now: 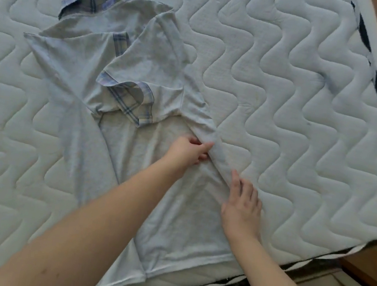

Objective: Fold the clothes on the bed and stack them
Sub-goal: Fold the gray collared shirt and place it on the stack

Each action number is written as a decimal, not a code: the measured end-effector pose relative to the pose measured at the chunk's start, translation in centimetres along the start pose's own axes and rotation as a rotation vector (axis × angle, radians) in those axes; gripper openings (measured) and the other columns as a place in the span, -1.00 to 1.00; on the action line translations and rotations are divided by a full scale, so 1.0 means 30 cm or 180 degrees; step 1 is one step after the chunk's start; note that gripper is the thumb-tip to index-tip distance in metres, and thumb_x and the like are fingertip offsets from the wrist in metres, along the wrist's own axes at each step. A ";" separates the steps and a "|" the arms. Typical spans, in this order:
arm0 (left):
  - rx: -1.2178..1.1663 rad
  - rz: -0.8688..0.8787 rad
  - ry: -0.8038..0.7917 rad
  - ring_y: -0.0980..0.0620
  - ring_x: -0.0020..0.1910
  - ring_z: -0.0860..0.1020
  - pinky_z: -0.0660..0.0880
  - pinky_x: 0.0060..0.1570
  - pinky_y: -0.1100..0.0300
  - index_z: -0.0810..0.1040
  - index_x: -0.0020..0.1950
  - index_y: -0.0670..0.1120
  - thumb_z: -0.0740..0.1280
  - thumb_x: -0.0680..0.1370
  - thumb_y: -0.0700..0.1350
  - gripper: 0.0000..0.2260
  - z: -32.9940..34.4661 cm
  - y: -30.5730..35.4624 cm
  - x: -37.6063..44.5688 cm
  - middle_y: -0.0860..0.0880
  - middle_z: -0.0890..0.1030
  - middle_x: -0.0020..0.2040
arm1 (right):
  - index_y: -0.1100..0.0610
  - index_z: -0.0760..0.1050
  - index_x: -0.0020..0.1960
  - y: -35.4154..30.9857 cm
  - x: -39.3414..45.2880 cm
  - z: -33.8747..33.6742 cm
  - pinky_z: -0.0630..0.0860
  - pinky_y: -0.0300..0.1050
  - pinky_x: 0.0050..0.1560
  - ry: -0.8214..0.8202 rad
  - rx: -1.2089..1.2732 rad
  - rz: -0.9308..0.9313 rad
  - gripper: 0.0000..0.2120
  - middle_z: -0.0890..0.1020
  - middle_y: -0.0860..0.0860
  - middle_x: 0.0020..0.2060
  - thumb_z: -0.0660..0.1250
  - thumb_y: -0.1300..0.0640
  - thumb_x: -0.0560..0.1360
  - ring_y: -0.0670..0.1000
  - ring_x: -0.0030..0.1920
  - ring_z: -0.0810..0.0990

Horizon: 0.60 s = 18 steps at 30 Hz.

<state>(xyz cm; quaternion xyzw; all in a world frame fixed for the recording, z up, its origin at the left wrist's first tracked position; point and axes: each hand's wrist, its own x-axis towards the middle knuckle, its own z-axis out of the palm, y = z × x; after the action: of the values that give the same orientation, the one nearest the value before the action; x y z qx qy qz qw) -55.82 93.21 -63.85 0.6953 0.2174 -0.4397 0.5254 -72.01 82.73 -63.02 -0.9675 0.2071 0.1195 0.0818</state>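
Lying on the white quilted bed is a gray shirt with checked trim. The left hand pinches its folded side edge with curled fingers. The right hand presses that edge, fingers straight and slightly apart.

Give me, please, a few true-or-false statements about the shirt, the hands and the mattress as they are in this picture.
1. The left hand pinches a fold of the grey shirt. True.
2. The right hand is lifted clear of the shirt. False: it rests on the shirt's edge with fingers straight.
3. The shirt's collar has plaid trim. True.
4. The shirt lies on a bare wooden floor. False: it lies on a quilted mattress.
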 end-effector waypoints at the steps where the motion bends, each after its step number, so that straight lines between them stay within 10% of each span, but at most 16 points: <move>1: -0.0039 -0.0011 -0.0130 0.09 -0.23 0.60 0.53 -0.19 0.22 0.57 0.02 -0.12 0.43 0.53 -0.08 -0.85 0.020 -0.002 -0.009 -0.02 0.65 -0.15 | 0.20 0.47 0.38 0.022 -0.023 0.001 0.55 0.11 -0.11 -0.0011 0.0073 0.0106 -0.28 0.59 0.22 0.03 0.54 0.29 0.22 0.25 -0.05 0.60; 5: 0.0084 -0.0185 -0.0381 -0.03 -0.03 0.63 0.60 -0.02 0.10 0.53 0.17 -0.15 0.41 0.54 -0.16 -0.77 0.093 -0.021 -0.038 -0.12 0.64 0.07 | 0.16 0.54 0.25 0.116 -0.117 0.004 0.43 0.08 0.00 -0.0118 0.0414 0.0589 -0.61 0.65 0.13 0.02 0.44 0.11 0.44 0.22 0.01 0.59; 10: 0.0028 -0.0139 -0.0281 -0.04 -0.16 0.65 0.63 -0.31 0.12 0.45 0.20 -0.11 0.27 0.62 -0.16 -0.83 0.131 -0.069 -0.075 -0.12 0.62 0.05 | 0.06 0.49 0.15 0.203 -0.247 0.022 0.33 0.02 0.05 -0.0418 0.0434 0.0993 -0.59 0.61 0.00 -0.01 0.33 -0.23 0.49 0.10 0.07 0.53; 18: 0.0272 0.0627 0.0366 -0.14 0.00 0.64 0.61 0.03 -0.12 0.51 0.03 -0.08 0.22 0.64 -0.07 -0.88 0.035 -0.143 -0.122 -0.14 0.62 0.03 | 0.19 0.59 0.07 0.123 -0.437 0.015 0.49 0.01 -0.14 -0.0013 0.1074 0.0409 -0.63 0.58 0.10 -0.10 0.47 0.40 0.29 0.18 -0.11 0.59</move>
<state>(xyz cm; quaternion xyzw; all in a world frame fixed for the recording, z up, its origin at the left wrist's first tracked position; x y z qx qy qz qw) -61.39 94.34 -63.16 0.7590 0.1589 -0.3542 0.5226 -85.24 84.51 -60.37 -0.9246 0.2855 0.0900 0.2355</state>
